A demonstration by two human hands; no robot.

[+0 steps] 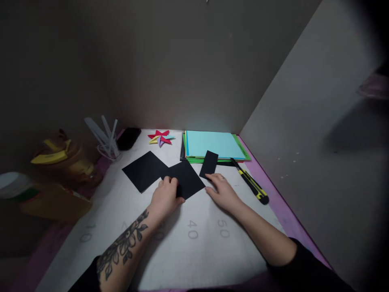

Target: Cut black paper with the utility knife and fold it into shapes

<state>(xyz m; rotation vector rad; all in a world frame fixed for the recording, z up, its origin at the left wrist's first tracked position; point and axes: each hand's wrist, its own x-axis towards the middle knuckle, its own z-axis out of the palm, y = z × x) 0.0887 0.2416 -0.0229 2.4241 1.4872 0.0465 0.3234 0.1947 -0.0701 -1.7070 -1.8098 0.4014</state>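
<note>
On the white mat (194, 263), a black paper square (142, 172) lies left; the left hand (165, 197) rests on a second square (190, 180) — gripping or pressing, I cannot tell. The right hand (223, 192), thumb and forefinger parted, touches a black rectangle (209, 163) (far end by the paper stack (212, 144)) — a cutter (251, 182) lies right.

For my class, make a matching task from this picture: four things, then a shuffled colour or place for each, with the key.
1. Left hand
2. Small black rectangle
3. Utility knife
4. Folded paper star

A. Black and yellow
B. Directly in front of the right hand
C. On a black square sheet
D. Several colours, red among them

Pairs: 1-C, 2-B, 3-A, 4-D
</note>
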